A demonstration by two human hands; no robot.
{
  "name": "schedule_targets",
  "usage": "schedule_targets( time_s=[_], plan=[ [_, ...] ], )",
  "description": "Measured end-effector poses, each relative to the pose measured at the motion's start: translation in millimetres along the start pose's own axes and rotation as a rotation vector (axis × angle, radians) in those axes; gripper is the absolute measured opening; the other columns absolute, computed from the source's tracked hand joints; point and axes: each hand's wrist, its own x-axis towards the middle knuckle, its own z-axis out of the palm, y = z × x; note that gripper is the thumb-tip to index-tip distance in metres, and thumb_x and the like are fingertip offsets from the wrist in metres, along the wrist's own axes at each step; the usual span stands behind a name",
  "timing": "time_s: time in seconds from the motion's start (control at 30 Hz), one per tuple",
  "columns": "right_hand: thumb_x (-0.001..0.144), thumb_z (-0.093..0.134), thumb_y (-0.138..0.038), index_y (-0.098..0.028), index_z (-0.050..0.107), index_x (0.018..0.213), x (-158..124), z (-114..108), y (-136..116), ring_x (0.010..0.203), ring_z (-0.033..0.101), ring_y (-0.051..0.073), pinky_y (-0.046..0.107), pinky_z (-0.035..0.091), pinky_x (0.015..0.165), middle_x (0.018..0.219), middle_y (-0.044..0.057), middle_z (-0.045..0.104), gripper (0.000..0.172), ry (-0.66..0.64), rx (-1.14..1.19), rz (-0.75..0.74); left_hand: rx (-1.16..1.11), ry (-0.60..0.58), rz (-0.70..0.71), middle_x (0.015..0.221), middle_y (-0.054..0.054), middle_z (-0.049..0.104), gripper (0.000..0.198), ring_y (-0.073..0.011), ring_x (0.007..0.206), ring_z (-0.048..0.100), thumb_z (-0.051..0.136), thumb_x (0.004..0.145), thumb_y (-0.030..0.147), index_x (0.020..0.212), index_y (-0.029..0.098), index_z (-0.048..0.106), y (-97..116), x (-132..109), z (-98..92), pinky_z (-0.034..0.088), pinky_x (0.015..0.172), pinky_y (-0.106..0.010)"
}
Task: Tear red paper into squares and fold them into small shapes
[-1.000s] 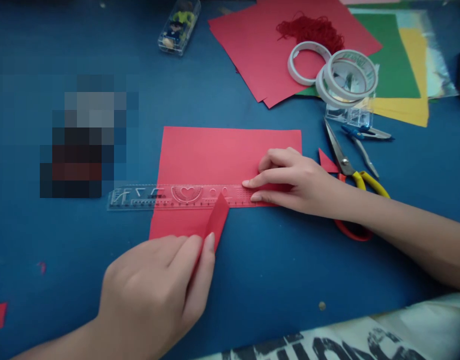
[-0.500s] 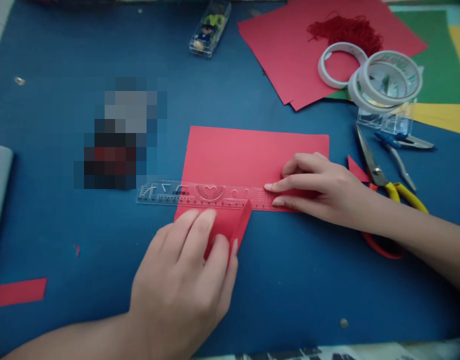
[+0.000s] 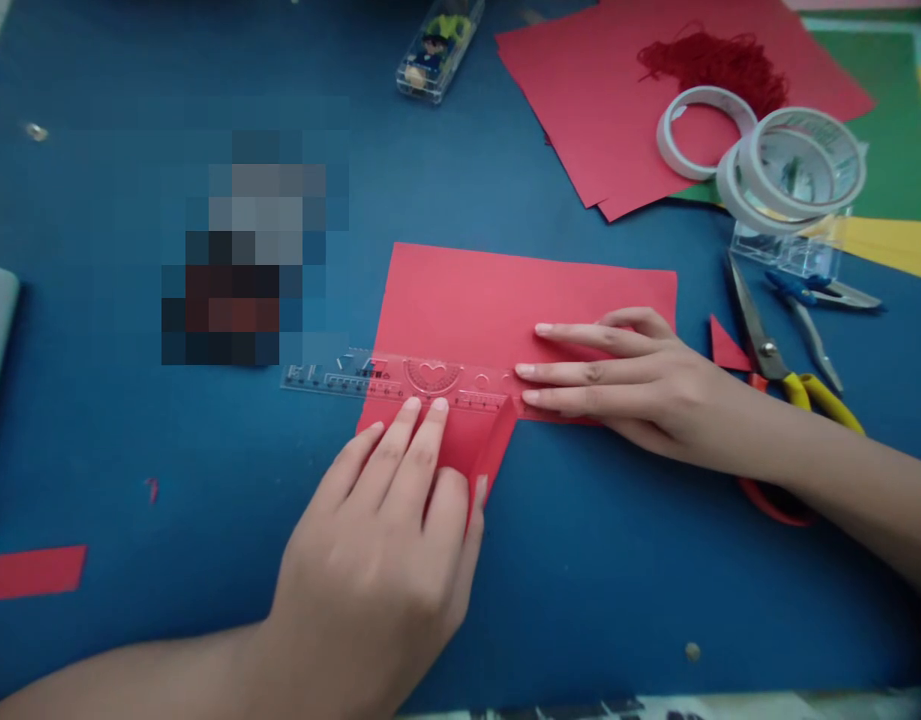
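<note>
A sheet of red paper [image 3: 505,300] lies on the blue table with a clear plastic ruler [image 3: 332,377] across its lower part. Below the ruler, my left hand [image 3: 381,545] grips the paper's lower flap between thumb and index finger; its other fingers rest on the paper, tips at the ruler's lower edge. A narrow strip along the flap's right side is folded up beside my thumb. My right hand [image 3: 640,375] lies flat with fingers spread, pressing the ruler's right end and the paper. That end of the ruler is hidden under the fingers.
Scissors [image 3: 767,350] with yellow and red handles and a compass [image 3: 816,295] lie right of my right hand. Behind are tape rolls [image 3: 801,165], red yarn [image 3: 719,65], coloured sheets and a clear case [image 3: 439,50]. A red strip [image 3: 32,572] lies at left.
My right hand's fingers have spread and slid slightly left along the ruler. My left fingers have straightened towards the ruler's edge. The view has shifted a little.
</note>
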Motion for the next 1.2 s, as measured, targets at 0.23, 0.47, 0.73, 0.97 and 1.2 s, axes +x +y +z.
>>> schedule_targets(
  time_s=[0.23, 0.47, 0.73, 0.97, 1.2],
  plan=[
    [0.097, 0.039, -0.018, -0.03, 0.056, 0.124, 0, 1, 1, 0.135, 0.037, 0.022, 0.044, 0.029, 0.1, 0.129, 0.002, 0.059, 0.035, 0.017, 0.028, 0.006, 0.005, -0.01, 0.009, 0.102, -0.024, 0.069, 0.019, -0.0367, 0.092, 0.068, 0.053, 0.083, 0.013, 0.071, 0.008, 0.067, 1, 1, 0.0, 0.06, 0.07, -0.048],
    [0.097, 0.038, -0.018, -0.03, 0.056, 0.124, 0, 0, 2, 0.135, 0.037, 0.021, 0.044, 0.028, 0.099, 0.129, 0.002, 0.059, 0.034, 0.011, 0.038, 0.006, 0.02, 0.067, 0.176, 0.095, -0.017, 0.073, 0.015, -0.035, 0.092, 0.069, 0.053, 0.084, 0.016, 0.086, 0.008, 0.066, 11, -11, 0.7, 0.058, 0.068, -0.042],
    [0.097, 0.038, -0.018, -0.028, 0.056, 0.123, 0, 0, 2, 0.136, 0.036, 0.021, 0.042, 0.027, 0.099, 0.129, 0.001, 0.059, 0.033, 0.013, 0.027, -0.007, 0.009, 0.028, 0.317, 0.08, -0.004, 0.073, 0.028, -0.0223, 0.074, 0.068, 0.036, 0.086, 0.014, 0.091, 0.015, 0.064, 15, -17, 5.9, 0.05, 0.063, -0.035],
    [0.098, 0.038, -0.019, -0.026, 0.056, 0.123, 0, 0, 4, 0.135, 0.037, 0.019, 0.039, 0.027, 0.1, 0.128, 0.001, 0.06, 0.032, 0.022, 0.03, -0.017, 0.061, -0.019, 0.293, 0.109, -0.021, 0.068, 0.031, -0.0381, 0.1, 0.065, 0.042, 0.087, 0.014, 0.108, 0.003, 0.061, 14, -12, 11.5, 0.053, 0.072, -0.044],
    [0.1, 0.034, -0.021, -0.026, 0.058, 0.121, 1, 0, 3, 0.134, 0.039, 0.019, 0.04, 0.027, 0.098, 0.128, 0.001, 0.06, 0.033, 0.031, 0.014, -0.021, 0.112, -0.045, 0.323, 0.106, -0.024, 0.068, 0.031, -0.0397, 0.093, 0.067, 0.041, 0.086, 0.01, 0.107, -0.001, 0.06, 10, -4, 7.0, 0.057, 0.06, -0.042]
  ],
)
